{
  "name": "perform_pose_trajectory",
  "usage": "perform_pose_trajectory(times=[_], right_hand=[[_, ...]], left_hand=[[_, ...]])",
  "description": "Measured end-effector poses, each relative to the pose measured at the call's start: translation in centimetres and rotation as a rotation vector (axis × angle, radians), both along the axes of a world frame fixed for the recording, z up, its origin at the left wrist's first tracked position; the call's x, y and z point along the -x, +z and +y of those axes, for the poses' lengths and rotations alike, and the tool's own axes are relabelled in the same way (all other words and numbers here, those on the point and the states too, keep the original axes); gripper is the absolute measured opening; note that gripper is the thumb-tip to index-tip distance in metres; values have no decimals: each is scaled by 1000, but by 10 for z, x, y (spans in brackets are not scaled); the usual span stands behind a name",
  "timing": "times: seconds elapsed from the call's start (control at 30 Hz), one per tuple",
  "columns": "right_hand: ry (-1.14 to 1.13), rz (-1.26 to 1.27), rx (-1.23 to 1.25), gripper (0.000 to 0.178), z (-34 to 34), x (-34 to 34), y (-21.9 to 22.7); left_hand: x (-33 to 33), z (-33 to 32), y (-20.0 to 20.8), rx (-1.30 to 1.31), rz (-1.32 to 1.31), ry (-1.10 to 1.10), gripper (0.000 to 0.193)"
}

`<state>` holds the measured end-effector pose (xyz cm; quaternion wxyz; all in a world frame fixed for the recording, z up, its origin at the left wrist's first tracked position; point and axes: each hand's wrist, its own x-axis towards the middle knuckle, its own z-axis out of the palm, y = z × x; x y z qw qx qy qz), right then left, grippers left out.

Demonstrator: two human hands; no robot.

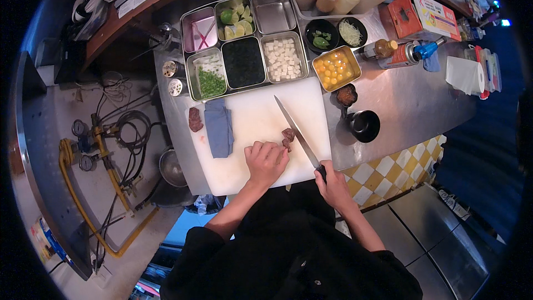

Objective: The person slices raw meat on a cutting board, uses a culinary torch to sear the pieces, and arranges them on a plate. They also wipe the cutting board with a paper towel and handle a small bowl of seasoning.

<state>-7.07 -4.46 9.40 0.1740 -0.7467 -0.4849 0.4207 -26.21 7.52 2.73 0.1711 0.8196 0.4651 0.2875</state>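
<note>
Head view: the left hand's (266, 162) curled fingers sit near a long steel knife with a black handle (300, 137); a slipping blade, or small dark-red lumps of meat (288, 134) rolling, could nick a fingertip.
The right hand (333, 184) is wrapped around the knife's handle, the blade reaching ahead and leftward from that grip. The left hand's fingers are bent, apparently touching the meat just ahead and to their right, on a white cutting board (255, 112); whether they pinch it, one cannot tell.
</note>
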Motion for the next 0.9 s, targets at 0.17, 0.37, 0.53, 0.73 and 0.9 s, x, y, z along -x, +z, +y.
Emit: perform_pose_trajectory(times=[0.17, 0.37, 0.53, 0.73, 0.9], right_hand=[[13, 42, -36, 27, 2, 5, -2], [15, 37, -10, 26, 6, 3, 6], [44, 13, 29, 24, 6, 2, 6], [55, 18, 37, 25, 8, -3, 8], [40, 34, 6, 25, 6, -2, 3]], left_hand=[[-1, 1, -4, -63, 11, 50, 18], [-6, 0, 1, 9, 15, 10, 23], [-14, 3, 15, 89, 20, 56, 25], [-10, -1, -1, 175, -49, 111, 18], [-9, 2, -5, 198, -100, 209, 15]])
